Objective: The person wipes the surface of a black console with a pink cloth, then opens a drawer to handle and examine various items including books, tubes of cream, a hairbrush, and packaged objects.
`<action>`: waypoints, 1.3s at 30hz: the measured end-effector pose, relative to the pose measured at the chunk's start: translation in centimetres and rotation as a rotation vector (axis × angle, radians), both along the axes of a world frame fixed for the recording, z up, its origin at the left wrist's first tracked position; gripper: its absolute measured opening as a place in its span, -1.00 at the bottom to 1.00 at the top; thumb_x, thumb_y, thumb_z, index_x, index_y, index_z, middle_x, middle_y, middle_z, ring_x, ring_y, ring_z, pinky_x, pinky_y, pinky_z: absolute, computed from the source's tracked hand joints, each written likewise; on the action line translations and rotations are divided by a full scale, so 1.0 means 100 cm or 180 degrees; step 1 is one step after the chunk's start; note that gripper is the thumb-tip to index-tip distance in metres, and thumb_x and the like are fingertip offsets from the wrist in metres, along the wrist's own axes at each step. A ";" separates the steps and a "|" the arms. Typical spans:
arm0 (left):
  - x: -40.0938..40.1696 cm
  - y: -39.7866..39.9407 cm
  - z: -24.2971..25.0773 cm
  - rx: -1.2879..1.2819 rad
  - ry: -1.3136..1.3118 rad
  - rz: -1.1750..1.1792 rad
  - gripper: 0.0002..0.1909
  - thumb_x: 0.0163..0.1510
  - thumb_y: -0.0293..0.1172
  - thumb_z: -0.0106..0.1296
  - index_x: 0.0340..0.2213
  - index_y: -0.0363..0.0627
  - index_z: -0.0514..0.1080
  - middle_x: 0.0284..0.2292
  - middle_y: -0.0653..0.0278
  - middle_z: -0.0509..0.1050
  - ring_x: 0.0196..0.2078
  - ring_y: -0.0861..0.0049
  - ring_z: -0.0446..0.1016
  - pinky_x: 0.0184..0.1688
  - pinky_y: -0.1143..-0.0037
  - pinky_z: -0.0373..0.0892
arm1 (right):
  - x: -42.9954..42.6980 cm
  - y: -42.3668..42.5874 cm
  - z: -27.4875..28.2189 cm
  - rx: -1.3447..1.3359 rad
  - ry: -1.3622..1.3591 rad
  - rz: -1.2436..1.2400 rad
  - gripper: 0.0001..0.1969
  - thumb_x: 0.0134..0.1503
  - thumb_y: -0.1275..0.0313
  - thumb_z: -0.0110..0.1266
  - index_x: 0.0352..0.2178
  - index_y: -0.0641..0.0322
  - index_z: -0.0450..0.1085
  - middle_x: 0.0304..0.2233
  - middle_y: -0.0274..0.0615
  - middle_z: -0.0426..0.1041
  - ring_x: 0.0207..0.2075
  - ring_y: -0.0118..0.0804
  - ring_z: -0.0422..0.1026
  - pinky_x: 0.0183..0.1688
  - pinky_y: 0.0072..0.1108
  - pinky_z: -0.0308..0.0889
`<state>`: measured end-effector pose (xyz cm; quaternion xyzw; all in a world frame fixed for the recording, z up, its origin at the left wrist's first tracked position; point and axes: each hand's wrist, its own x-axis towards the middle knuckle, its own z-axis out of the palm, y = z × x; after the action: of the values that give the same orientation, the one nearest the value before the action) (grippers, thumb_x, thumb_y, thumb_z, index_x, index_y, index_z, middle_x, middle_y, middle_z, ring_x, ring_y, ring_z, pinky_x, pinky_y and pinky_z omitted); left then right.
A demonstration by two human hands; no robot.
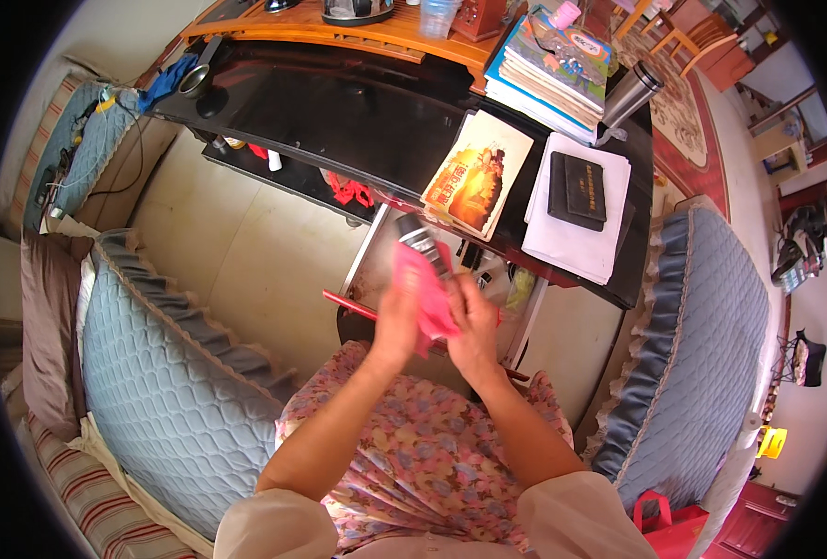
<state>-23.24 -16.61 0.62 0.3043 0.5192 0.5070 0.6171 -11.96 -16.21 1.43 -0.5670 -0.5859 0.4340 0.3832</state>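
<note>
Both hands meet in front of my lap, over a pulled-out drawer (363, 260). My left hand (398, 318) presses a pink cloth (431, 300) from the left side and is blurred. From the right, my right hand (475, 321) grips the lower part of a black and silver cylindrical object (420, 237), which looks like a flashlight. The cloth wraps partly around this object, hiding some of it. Dark small items (469, 257) and a greenish packet (520, 290) lie inside the drawer.
A black table (315, 105) carries a ladle (196, 80), an illustrated booklet (480, 175), white papers (574, 251) with a black booklet (577, 190), stacked books (546, 77) and a steel thermos (630, 94). Quilted blue seats flank me, left (169, 377) and right (700, 335).
</note>
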 end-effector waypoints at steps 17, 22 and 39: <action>0.019 -0.011 0.023 0.0877 0.2386 -0.1056 -0.45 0.05 -0.27 0.00 0.02 -0.21 0.12 -0.18 -0.01 0.37 -0.21 0.17 0.43 -0.17 0.39 0.35 | 0.021 0.023 0.031 -0.0229 0.1791 -0.0514 -0.74 0.11 0.33 0.01 -0.22 0.28 0.30 -0.35 -0.39 0.32 -0.31 -0.59 0.25 -0.22 -0.72 0.19; 0.027 -0.013 0.021 0.1228 0.1889 -0.0450 -0.48 0.11 -0.16 -0.13 0.00 -0.24 0.13 -0.21 -0.11 0.37 -0.22 -0.01 0.39 -0.19 0.29 0.33 | 0.031 0.027 0.013 -0.0492 0.1782 -0.0468 -0.68 0.11 0.32 -0.03 -0.14 0.26 0.24 -0.35 -0.31 0.38 -0.32 -0.53 0.33 -0.24 -0.70 0.25; 0.029 -0.019 0.030 0.0672 0.1888 -0.1030 -0.51 0.10 -0.28 -0.06 0.00 -0.25 0.13 -0.28 0.06 0.40 -0.18 0.47 0.39 -0.15 0.51 0.31 | 0.033 0.024 0.015 -0.1151 0.4008 -0.0747 -0.63 0.20 0.14 -0.27 -0.15 0.19 0.23 -0.30 -0.12 0.42 -0.23 -0.25 0.39 -0.13 -0.43 0.30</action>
<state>-20.31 -18.48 3.59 0.5787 0.5655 0.3432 0.4769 -8.63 -13.81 2.97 -0.3206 -0.1024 0.7291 0.5959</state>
